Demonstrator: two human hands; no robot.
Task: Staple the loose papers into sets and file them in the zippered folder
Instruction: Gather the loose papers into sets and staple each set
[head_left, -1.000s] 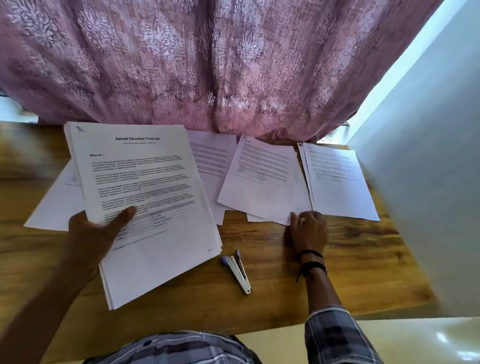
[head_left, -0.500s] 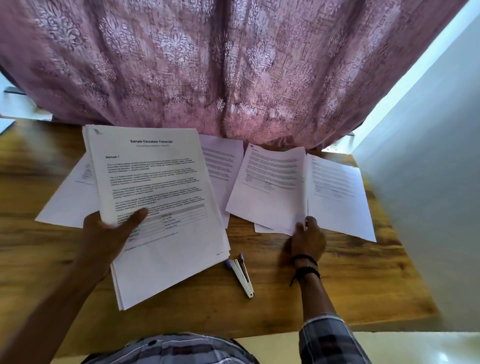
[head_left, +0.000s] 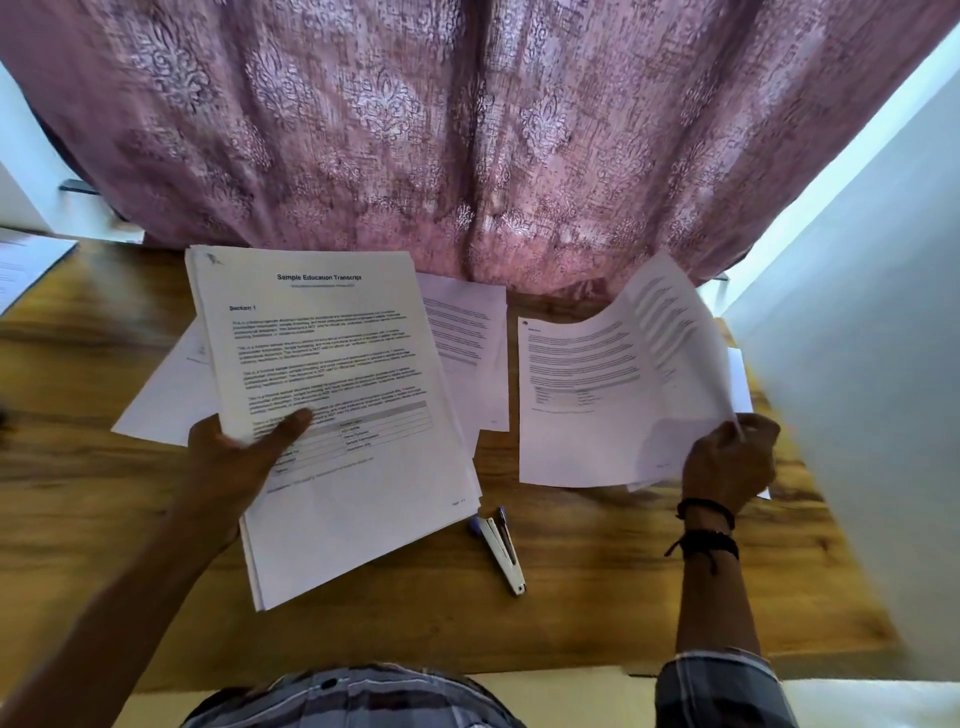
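My left hand (head_left: 236, 462) holds a thick stack of printed papers (head_left: 332, 395) headed "Sample Education Transcript" above the left side of the wooden table, thumb on top. My right hand (head_left: 727, 462) pinches the lower right corner of a printed sheet (head_left: 670, 364) and lifts it, so it curls up over another printed page (head_left: 571, 410) lying flat. More loose sheets (head_left: 467, 343) lie under and behind the stack. A white stapler (head_left: 501, 551) with a purple end lies on the table between my hands. No zippered folder is in view.
The wooden table (head_left: 597, 587) runs up to a pink patterned curtain (head_left: 467, 130) at the back. A pale wall (head_left: 857, 415) stands close on the right. Another paper (head_left: 26, 265) lies at the far left edge. My checked shirt shows at the bottom.
My right hand moved right and lifted the right-hand sheet by its corner, curling it up off the table. The stack in my left hand stayed much the same.
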